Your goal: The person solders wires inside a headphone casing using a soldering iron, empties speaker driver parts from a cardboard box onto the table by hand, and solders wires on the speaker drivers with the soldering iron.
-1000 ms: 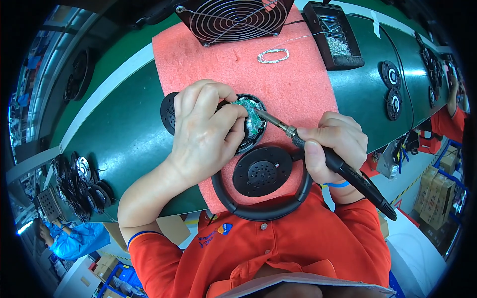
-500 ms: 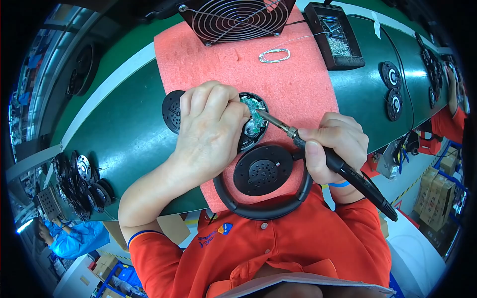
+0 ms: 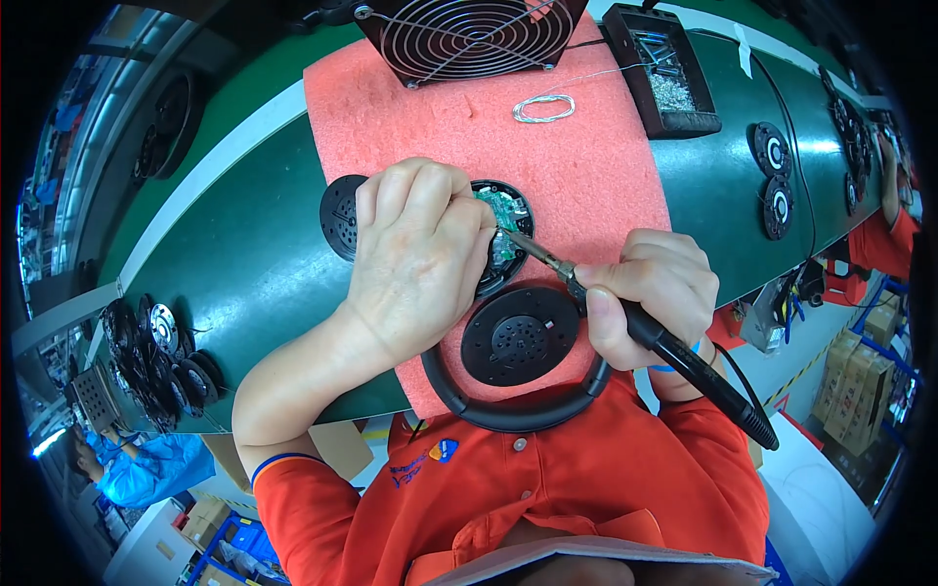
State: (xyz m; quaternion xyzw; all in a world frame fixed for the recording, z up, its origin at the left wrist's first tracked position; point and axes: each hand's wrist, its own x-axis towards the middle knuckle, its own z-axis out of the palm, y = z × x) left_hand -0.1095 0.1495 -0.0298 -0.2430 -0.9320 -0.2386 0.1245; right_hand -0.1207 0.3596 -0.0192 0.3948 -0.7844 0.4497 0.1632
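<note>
My right hand (image 3: 653,293) grips a black soldering iron (image 3: 689,366) like a pen. Its metal tip reaches onto the green circuit board (image 3: 508,207) inside an opened round headphone ear cup (image 3: 529,217). My left hand (image 3: 415,249) is curled over the cup's left side, thumb and fingers pinched together close to the iron's tip. What the pinch holds is hidden. Just nearer to me lies the other round black ear cup (image 3: 520,335), framed by the curved black headband (image 3: 518,420). A perforated black disc (image 3: 341,217) sticks out to the left of my left hand.
Pink foam (image 3: 391,107) covers part of the green table (image 3: 264,264). A fan with a wire guard (image 3: 479,39) stands at the far edge. Coiled solder wire (image 3: 544,108) lies before a black parts tray (image 3: 674,122). Several discs (image 3: 161,366) are piled left; more (image 3: 776,205) lie right.
My right hand and the soldering iron have shifted slightly left and toward me, the tip now lower on the circuit board. My left hand has stayed almost still.
</note>
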